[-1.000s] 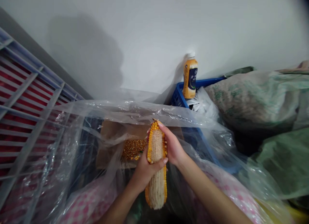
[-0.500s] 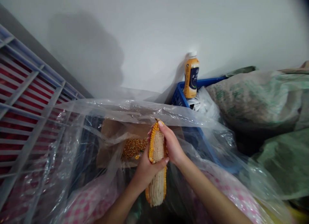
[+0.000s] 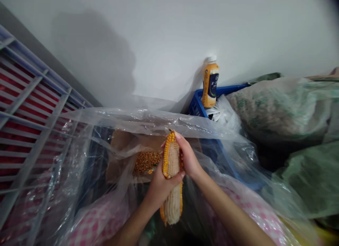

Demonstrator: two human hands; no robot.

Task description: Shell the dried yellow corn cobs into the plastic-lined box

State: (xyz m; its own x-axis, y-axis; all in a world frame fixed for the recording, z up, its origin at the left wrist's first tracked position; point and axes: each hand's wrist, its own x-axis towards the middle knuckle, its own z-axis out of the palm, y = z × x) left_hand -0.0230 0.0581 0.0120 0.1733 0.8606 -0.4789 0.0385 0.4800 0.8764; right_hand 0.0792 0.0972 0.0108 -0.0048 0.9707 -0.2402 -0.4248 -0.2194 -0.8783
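- The left hand [image 3: 159, 186] has its grip closed around the corn [image 3: 174, 157], with its thumb across the front.
- The right hand [image 3: 191, 163] has its grip closed on the corn too, near the top end.
- The corn is held up between both hands. Its middle is bare and pale, with yellow bits along the sides.
- Loose kernels [image 3: 147, 162] lie in a pile on brown cardboard [image 3: 118, 147], left of the corn.
- A yellow bottle [image 3: 210, 86] stands at the corner of a blue basket [image 3: 196, 105].
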